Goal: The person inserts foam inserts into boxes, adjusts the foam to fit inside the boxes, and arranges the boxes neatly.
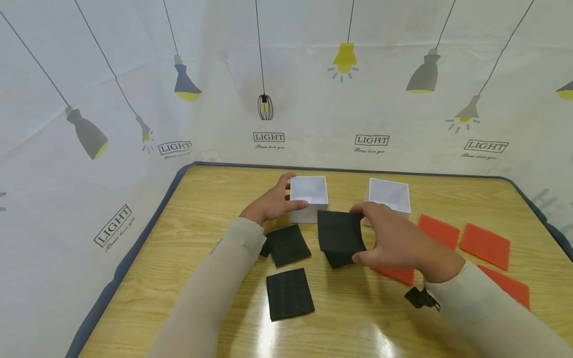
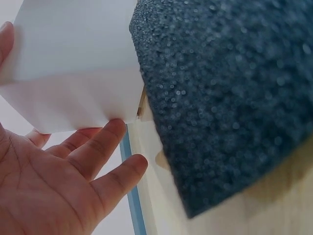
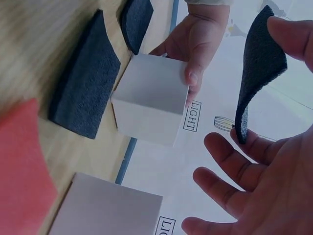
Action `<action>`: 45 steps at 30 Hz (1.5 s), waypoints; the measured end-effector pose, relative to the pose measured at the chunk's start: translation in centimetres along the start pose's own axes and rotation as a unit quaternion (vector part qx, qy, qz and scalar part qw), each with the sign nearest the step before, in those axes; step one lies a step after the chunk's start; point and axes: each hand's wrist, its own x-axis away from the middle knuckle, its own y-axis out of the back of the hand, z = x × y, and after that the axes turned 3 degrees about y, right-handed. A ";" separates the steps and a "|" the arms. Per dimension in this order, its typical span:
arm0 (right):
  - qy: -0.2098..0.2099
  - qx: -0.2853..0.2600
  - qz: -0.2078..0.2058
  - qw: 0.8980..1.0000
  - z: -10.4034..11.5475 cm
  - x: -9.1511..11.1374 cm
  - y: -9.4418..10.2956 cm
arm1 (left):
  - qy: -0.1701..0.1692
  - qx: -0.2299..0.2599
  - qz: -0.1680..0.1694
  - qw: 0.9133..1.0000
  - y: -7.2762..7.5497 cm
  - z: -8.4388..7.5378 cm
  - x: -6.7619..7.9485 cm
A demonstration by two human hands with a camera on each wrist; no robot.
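Note:
My left hand (image 1: 270, 203) grips the left white open-topped box (image 1: 310, 214), its thumb along the front and its fingers round the far left side. Between thumb and fingertips, my right hand (image 1: 398, 241) pinches a square black foam sheet (image 1: 340, 231) by its opposite edges. That sheet bows slightly in the right wrist view and is raised in front of the box. Partly hidden beneath it in the head view is another black foam sheet (image 1: 337, 260). Two more black sheets, one nearer the box (image 1: 291, 247) and one closer to me (image 1: 290, 294), lie on the table.
A second white box (image 1: 390, 193) stands to the right, partly behind my right hand. Several red foam sheets (image 1: 485, 245) are spread over the right side of the wooden table (image 1: 215, 199). A white curtain printed with lamps (image 1: 309, 109) hangs behind the table's dark edging.

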 end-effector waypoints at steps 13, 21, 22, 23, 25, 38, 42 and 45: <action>-0.020 0.007 0.021 1.000 0.3 -2.5 1.7 | 0.000 -0.003 0.000 1.000 0.1 -0.2 0.0; -0.029 0.005 0.026 0.999 0.2 -4.1 2.3 | 0.001 -0.003 0.001 1.000 0.1 -0.4 0.3; -0.028 0.006 0.027 0.999 0.2 -4.3 2.3 | 0.001 -0.001 0.001 1.000 0.1 -0.4 0.3; -0.029 0.007 0.027 0.999 0.2 -4.6 2.4 | 0.002 0.000 0.000 1.000 0.1 -0.4 0.4; -0.026 0.009 0.026 0.999 0.2 -5.0 2.4 | 0.002 0.005 0.002 1.000 0.2 -0.4 0.4; -0.027 0.034 0.025 0.999 1.1 -7.5 2.7 | 0.012 -0.001 0.010 1.000 0.3 -0.7 0.3; -0.025 0.037 0.027 0.999 1.1 -8.2 3.0 | 0.012 -0.002 0.014 1.000 0.3 -0.7 0.2; -0.021 0.031 0.029 0.999 1.2 -8.7 3.3 | 0.012 -0.004 0.010 1.000 0.2 -0.8 0.1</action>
